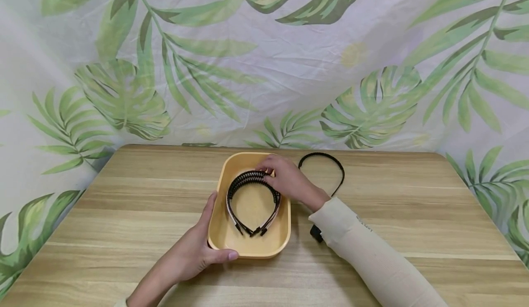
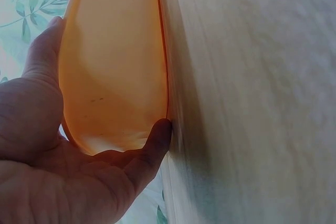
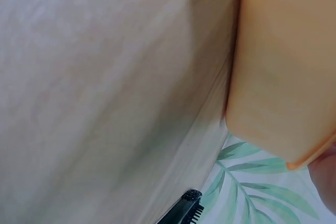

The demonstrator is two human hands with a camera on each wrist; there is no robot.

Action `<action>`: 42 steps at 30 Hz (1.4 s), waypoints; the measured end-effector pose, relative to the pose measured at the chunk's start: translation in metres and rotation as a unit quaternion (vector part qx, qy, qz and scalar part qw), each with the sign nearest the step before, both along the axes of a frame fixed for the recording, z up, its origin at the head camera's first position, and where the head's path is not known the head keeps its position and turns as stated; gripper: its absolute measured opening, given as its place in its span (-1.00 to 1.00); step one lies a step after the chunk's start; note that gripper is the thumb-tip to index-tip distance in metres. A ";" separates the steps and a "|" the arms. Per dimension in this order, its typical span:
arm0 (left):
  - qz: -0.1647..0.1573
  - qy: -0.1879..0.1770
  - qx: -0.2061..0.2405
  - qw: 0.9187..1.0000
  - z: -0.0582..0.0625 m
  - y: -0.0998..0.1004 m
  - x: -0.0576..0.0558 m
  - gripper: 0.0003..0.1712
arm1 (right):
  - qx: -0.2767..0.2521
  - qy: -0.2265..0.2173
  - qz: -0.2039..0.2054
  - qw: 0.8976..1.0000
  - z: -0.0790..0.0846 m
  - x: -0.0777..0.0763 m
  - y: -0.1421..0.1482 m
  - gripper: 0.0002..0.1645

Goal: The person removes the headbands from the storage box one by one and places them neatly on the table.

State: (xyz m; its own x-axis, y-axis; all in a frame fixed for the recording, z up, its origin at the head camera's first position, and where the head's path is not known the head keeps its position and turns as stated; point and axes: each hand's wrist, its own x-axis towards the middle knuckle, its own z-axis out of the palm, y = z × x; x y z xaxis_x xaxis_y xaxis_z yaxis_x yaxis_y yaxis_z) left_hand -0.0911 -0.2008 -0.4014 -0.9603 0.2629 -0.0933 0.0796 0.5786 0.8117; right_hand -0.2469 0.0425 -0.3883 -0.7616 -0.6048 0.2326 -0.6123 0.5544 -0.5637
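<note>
"Position of the black, textured, hoop-shaped headbands [image 1: 250, 174]?"

"Inside the yellow-orange, round-cornered open bin [image 1: 264, 254], which sits on the wood-grain table [image 1: 144, 206]. Nested arch against arch, tips toward the near end. Some pale edging among them. Exact count: cannot tell, they overlap."

"Any outside?"

"One. Slim black headband [image 1: 317, 154], lying on the table to the right of the bin, near it but apart. Its ends are out of sight."

"Hands?"

"Left hand [image 1: 194, 252] clasps the bin at its near left corner, thumb at the near rim, fingers along the outer wall. Right hand [image 1: 287, 176] reaches in over the right side. Its grip is nearly closed, bent fingers about the upper right of the bunch, seemingly pinching it. How many bands it has hold of: cannot tell."

"Progress, then?"

"Judged by where things lie, well along. Several bands in the bin, tidily nested; that part reads as done or close to it. Right hand not yet off the bunch, so the arranging there looks unfinished. The lone band on the table seems the only piece not dealt with."
</note>
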 end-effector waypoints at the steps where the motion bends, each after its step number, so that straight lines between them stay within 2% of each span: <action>1: 0.000 0.000 -0.001 1.000 0.000 0.000 0.000 0.64 | -0.001 0.000 0.000 1.000 0.000 0.000 0.000 -0.64; 18: 0.002 0.003 -0.003 1.000 0.001 0.001 0.000 0.64 | -0.015 -0.018 -0.019 1.000 0.003 0.001 0.001 -0.59; 34: 0.004 -0.002 -0.001 1.000 0.000 0.001 0.000 0.65 | -0.033 -0.023 -0.009 0.999 0.016 0.004 0.005 -0.56; 42: 0.003 -0.003 0.004 1.000 0.000 0.000 0.000 0.64 | -0.040 -0.038 -0.021 0.998 0.023 0.005 0.010 -0.53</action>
State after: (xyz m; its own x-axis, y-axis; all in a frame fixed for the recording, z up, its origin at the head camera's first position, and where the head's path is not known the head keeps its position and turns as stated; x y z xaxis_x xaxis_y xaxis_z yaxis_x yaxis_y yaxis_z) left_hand -0.0909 -0.2008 -0.4015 -0.9610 0.2587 -0.0977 0.0713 0.5732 0.8163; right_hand -0.2420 0.0524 -0.3656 -0.8036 -0.5532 0.2196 -0.5430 0.5303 -0.6511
